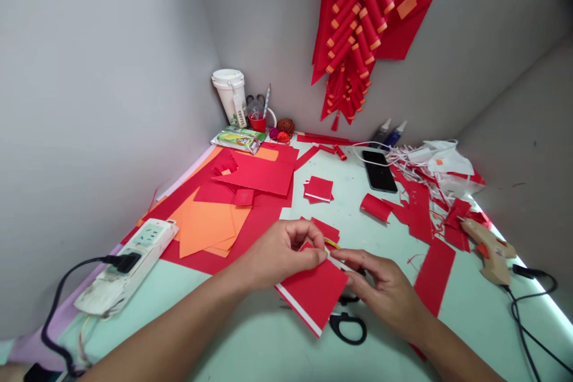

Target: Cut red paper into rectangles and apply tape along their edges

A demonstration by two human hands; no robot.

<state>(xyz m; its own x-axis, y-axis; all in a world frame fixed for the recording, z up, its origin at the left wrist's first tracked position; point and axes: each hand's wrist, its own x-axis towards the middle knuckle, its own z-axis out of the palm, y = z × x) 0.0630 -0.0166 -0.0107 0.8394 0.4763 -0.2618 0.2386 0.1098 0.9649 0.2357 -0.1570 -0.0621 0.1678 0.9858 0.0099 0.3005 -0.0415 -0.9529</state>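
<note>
Between my hands is a square of red paper (311, 292), tilted above the table, with a white strip along its lower left edge and another along its upper right edge. My left hand (293, 250) is closed, pinching the paper's top corner between thumb and fingers. At the right corner, my right hand (380, 286) grips the same paper beside the white strip. A pair of scissors (348, 328) with black handles lies beneath, its blades mostly hidden. Just behind the hands are more red paper pieces (326, 230), partly covered by my left hand.
Red sheets (264, 173) and orange sheets (208, 227) lie left, near a power strip (129, 262). A phone (379, 171), a glue gun (490, 250) with its cord, and paper scraps (434, 274) lie right. Red paper firecrackers (358, 24) hang on the wall. A white cup (230, 95) stands behind.
</note>
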